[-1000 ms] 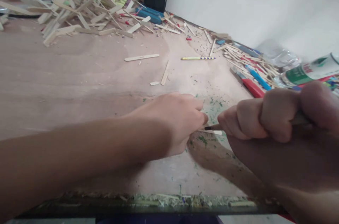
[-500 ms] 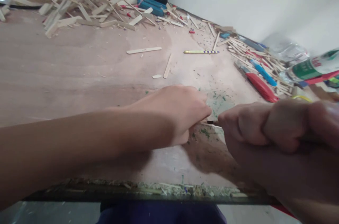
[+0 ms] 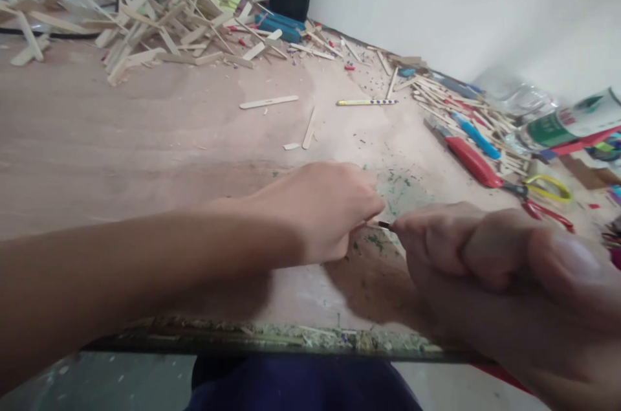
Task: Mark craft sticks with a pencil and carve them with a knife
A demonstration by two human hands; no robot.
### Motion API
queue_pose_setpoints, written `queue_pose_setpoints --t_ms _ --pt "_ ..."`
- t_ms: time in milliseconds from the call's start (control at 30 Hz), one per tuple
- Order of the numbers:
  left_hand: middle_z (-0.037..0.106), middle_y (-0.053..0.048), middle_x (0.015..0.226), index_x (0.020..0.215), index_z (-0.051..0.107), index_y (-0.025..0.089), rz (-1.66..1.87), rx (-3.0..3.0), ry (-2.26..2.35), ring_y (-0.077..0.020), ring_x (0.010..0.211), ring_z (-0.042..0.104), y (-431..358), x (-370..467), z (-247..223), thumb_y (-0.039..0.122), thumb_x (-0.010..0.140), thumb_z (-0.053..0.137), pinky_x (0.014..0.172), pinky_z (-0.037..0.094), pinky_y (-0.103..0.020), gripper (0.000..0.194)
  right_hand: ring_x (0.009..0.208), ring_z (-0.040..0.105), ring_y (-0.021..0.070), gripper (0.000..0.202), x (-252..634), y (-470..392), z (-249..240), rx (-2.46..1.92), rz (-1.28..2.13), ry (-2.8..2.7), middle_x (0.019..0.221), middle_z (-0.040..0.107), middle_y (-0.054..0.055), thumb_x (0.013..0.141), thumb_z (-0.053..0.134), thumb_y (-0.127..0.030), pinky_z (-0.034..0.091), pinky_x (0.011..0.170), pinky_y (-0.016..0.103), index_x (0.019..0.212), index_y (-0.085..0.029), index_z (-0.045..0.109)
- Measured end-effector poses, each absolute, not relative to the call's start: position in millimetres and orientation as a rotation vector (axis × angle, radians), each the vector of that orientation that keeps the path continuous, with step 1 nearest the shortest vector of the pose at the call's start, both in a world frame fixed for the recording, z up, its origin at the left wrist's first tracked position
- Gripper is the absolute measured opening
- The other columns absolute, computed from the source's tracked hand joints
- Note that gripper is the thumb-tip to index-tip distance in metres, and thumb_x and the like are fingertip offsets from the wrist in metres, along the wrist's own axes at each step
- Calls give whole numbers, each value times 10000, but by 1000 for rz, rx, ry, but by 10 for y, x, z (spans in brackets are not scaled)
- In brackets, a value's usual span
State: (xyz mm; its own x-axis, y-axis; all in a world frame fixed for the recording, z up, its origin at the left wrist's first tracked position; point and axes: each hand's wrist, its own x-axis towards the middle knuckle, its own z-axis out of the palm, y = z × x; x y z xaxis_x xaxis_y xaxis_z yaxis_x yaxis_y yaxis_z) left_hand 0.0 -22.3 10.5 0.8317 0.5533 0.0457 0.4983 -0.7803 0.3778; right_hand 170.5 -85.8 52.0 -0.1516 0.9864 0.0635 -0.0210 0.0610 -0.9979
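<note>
My left hand is closed low over the table, its fingers turned away from view. A sliver of a pale wooden stick shows at its fingertips; the rest is hidden. Close on the right, my right hand makes a fist around a thin tool with a dark narrow tip. That tip points left and almost meets the stick; whether they touch I cannot tell. The tool's handle is covered by my fingers. Green shavings lie beneath and behind the two hands.
A heap of craft sticks is at the back left. A yellow pencil and loose sticks lie mid-table. On the right are a red utility knife, a blue pen-like tool, scissors and a plastic bottle. Debris lines the front edge.
My right hand has shifted slightly left, and the scissors behind it have come into sight. The pale strip under the dark tip shows less. The whole view has shifted a little.
</note>
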Motion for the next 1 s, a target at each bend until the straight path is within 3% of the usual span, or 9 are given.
queue_pose_setpoints --t_ms 233,467,1000 --pt "671 -32 848 819 666 210 126 2682 814 -230 871 636 -227 25 141 180 871 652 727 455 -336 61 396 173 70 706 1730 -559 508 -998 1247 -1239 461 54 -67 963 702 -385 229 404 298 477 -177 234" --pt "678 -18 909 839 680 224 50 2605 814 -219 901 618 -210 46 149 143 853 672 791 478 -355 83 373 218 67 710 1745 -466 612 -1053 1363 -1296 406 61 -45 883 750 -364 242 389 287 447 -155 231" --pt "668 -26 854 810 659 213 150 2629 824 -220 857 631 -203 41 125 173 889 603 717 448 -331 105 371 151 53 722 1635 -495 633 -1065 1360 -1286 401 37 -50 856 721 -335 184 392 286 437 -149 164"
